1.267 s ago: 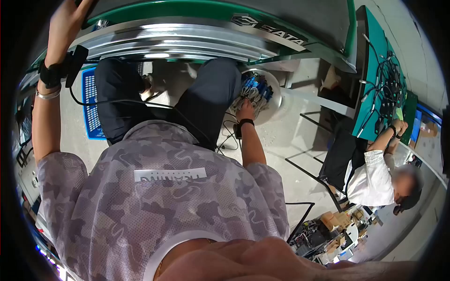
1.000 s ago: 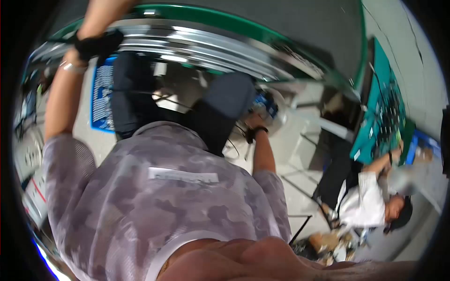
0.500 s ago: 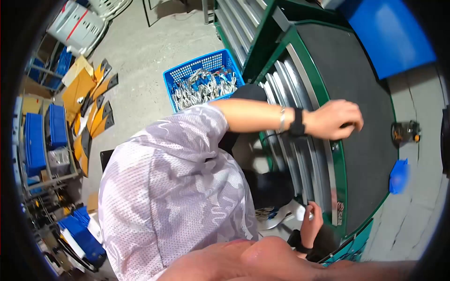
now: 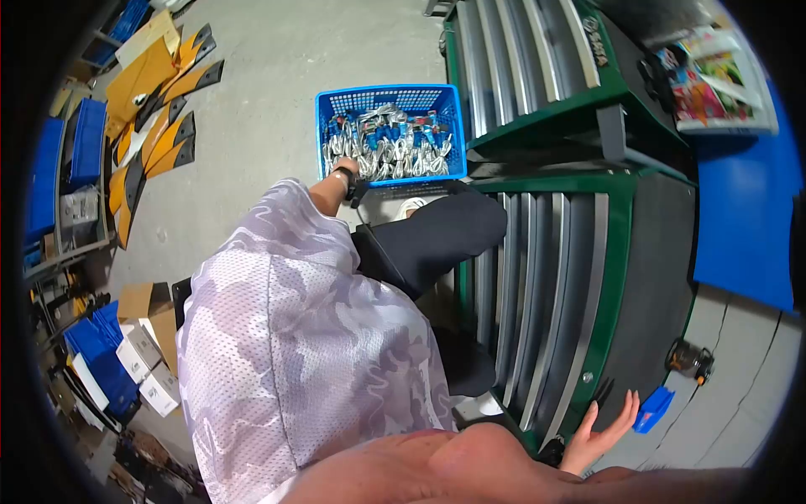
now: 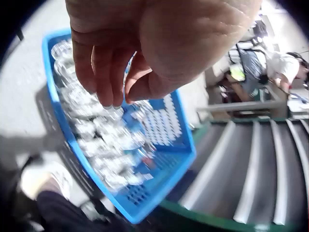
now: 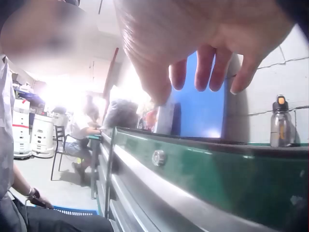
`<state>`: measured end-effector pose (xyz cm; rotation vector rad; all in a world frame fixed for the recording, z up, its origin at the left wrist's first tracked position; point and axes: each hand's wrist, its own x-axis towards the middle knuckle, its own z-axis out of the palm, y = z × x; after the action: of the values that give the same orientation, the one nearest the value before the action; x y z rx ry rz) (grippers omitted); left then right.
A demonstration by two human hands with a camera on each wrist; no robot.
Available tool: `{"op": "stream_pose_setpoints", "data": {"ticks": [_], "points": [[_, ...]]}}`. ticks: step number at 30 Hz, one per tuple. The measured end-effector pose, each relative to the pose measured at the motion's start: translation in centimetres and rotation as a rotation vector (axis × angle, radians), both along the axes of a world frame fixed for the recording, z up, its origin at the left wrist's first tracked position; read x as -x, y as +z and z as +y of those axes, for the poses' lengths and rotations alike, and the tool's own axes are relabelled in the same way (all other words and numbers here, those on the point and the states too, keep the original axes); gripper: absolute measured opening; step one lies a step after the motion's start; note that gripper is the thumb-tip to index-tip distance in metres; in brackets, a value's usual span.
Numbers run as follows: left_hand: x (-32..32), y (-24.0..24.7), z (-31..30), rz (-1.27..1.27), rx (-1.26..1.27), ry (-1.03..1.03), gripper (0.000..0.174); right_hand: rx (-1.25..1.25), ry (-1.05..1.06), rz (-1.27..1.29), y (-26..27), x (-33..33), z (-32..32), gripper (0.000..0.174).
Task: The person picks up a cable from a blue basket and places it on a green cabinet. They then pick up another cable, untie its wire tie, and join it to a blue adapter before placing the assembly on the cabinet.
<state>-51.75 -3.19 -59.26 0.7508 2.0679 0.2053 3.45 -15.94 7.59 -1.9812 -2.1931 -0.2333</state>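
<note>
In the head view, my left hand reaches to the near left edge of a blue basket on the floor. Bundled pale cables with blue connectors fill the basket. The left wrist view has this hand over the bundles, fingers loosely bent downward, with no held thing visible. My right hand hovers beside the green cabinet, its fingers spread. In the right wrist view that hand is above the cabinet top, holding nothing.
A second green cabinet stands beyond the basket. A bottle and a small blue bin are at the cabinet's wall side. Orange-black pieces and white boxes lie left. The right wrist view shows a seated person.
The head view has turned towards the basket. My left hand has gone from above the cabinet top down to the basket. My right hand has left the cable container and risen beside the cabinet, its fingers spread.
</note>
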Motion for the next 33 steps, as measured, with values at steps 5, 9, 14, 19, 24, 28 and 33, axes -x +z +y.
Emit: {"op": "stream_pose_setpoints", "data": {"ticks": [5, 9, 14, 19, 24, 28, 33], "points": [[-1.9, -10.6, -7.5, 0.213, 0.13, -0.751, 0.031, 0.151, 0.058, 0.01, -0.5, 4.0, 7.8, 0.07], [-4.1, -6.3, -6.4, -0.077, -0.212, -0.462, 0.026, 0.259, 0.185, -0.086, -2.3, 6.1, 12.8, 0.086], [-5.1, -1.8, 1.7, -0.195, -0.23, -0.055, 0.022, 0.193, 0.179, -0.152, -5.4, 6.8, 15.0, 0.088], [-8.2, -4.0, 7.5, 0.171, -0.532, -0.619, 0.018, 0.178, 0.154, -0.199, -5.7, 6.2, 15.1, 0.088], [-9.9, -0.3, 14.3, -0.641, -0.349, 0.512, 0.027, 0.17, 0.135, -0.209, -5.7, 6.8, 15.2, 0.087], [-5.4, -5.9, 11.8, -0.134, -0.11, 0.052, 0.038, 0.174, 0.143, -0.228, -5.8, 6.9, 15.3, 0.088], [-6.4, -12.9, 9.7, -0.342, 0.061, -0.165, 0.042, 0.194, 0.137, -0.245, -5.9, 6.0, 15.5, 0.09]]}}
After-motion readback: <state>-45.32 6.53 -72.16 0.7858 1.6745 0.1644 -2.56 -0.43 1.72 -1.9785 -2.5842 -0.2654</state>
